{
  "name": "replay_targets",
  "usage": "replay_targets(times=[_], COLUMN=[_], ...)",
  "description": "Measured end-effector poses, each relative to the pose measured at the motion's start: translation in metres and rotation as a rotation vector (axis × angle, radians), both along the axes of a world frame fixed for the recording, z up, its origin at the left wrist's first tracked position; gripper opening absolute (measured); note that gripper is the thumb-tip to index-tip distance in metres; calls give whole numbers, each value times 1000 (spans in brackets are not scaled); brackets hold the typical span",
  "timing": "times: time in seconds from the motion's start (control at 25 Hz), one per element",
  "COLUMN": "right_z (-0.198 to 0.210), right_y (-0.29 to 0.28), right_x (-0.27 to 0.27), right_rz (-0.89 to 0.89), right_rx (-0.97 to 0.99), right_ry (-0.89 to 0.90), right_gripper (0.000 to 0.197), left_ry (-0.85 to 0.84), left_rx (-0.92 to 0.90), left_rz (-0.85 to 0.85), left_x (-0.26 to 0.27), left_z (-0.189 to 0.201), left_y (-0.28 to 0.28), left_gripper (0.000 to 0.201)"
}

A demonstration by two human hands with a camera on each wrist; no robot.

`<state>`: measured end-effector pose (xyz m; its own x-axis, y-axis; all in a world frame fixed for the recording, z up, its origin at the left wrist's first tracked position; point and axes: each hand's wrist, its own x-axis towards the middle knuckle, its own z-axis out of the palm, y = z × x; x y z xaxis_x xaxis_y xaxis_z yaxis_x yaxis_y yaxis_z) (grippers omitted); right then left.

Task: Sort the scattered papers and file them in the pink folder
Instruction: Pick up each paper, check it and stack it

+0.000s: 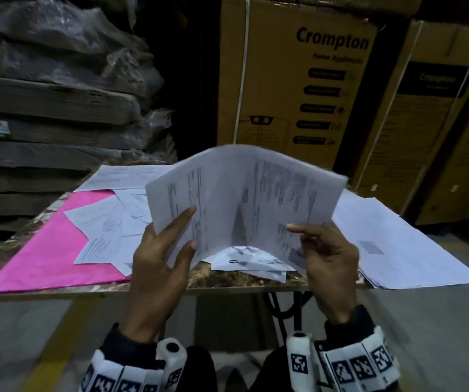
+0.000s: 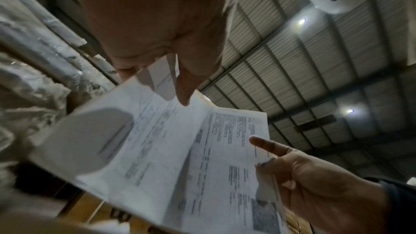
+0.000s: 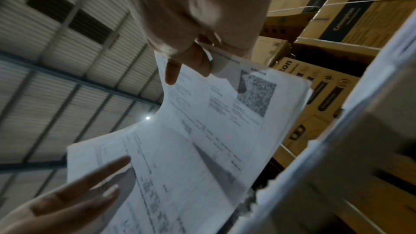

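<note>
You held a bent sheaf of papers (image 1: pixel 244 199) above the tabletop (image 1: pixel 227 278), left hand (image 1: pixel 159 267) and right hand (image 1: pixel 329 267) each clamped on a near corner; the pink folder (image 1: pixel 43 250) lay at left.

Loose papers (image 1: pixel 106 230) crowd the table's (image 1: pixel 227 282) middle, a paper stack (image 1: pixel 403 244) overhangs its right edge — bare pink folder (image 1: pixel 38 250) at the left; Crompton cartons (image 1: pixel 292 80) wall off the far edge.

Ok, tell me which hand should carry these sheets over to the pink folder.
Left, probably. The left hand pinches the held papers on the side nearest the pink folder, which lies at the table's left. The right hand would have to cross over.
</note>
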<state>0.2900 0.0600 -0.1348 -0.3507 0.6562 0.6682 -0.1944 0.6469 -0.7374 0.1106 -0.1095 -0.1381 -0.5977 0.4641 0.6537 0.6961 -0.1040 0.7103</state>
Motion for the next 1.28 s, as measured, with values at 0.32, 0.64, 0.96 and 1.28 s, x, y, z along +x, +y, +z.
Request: replay_targets(times=[0.32, 0.64, 0.96, 1.28], right_z=[-18, 4, 21, -15], right_y=[4, 4, 16, -21], right_x=[0, 16, 36, 32], right_rz=[-24, 42, -99, -192], right_rx=[-117, -111, -92, -362], right_ry=[-151, -162, -147, 177], right_gripper=[46, 27, 39, 40], left_ry=[-54, -281, -103, -335], left_rx=[-70, -20, -70, -158], left_rz=[0, -9, 48, -252], left_x=[-7, -11, -10, 60], left_z=[-16, -22, 1, -10], left_y=[11, 7, 9, 16], left_gripper=[43, 33, 55, 47])
